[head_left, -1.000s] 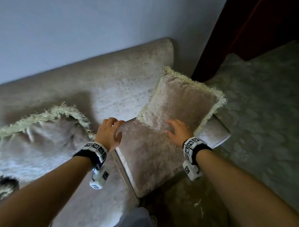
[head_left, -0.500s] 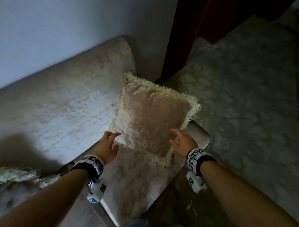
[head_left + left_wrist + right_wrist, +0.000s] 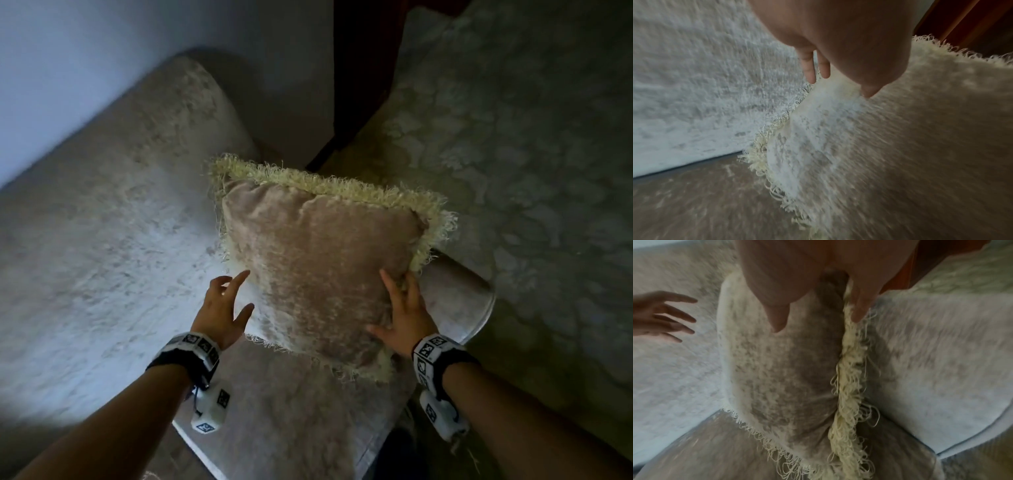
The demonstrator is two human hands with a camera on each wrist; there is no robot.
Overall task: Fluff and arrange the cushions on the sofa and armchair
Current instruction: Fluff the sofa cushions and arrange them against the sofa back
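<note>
The fringed cushion stands on edge on the sofa seat, against the armrest. The right hand grips its right edge, thumb in front, fingers at the fringe. The left hand is just beside the left edge, fingers spread; contact unclear.

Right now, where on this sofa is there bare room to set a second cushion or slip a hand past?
Bare seat lies in front of the fringed cushion, between both wrists. The backrest beyond the left hand is bare too. Crowded: the right hand holds the cushion's edge close beside the armrest, leaving little gap there.
</note>
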